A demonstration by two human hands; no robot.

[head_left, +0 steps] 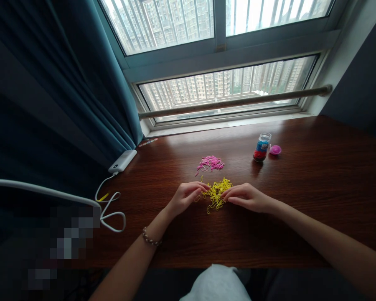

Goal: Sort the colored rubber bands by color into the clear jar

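Note:
A heap of small yellow loops (217,191), like paper clips or rubber bands, lies on the dark wooden table (316,200). My left hand (185,195) touches its left edge, fingers curled in a pinch on some yellow pieces. My right hand (246,196) rests at the heap's right edge, fingertips pressed together on the yellow pieces. A smaller heap of pink loops (210,163) lies just behind the yellow one.
A small clear jar (262,147) with red and blue contents stands at the back right, its pink lid (275,149) beside it. A white power bank (123,161) with a looped white cable (111,211) sits at the left, by a teal curtain (90,83). A window runs behind.

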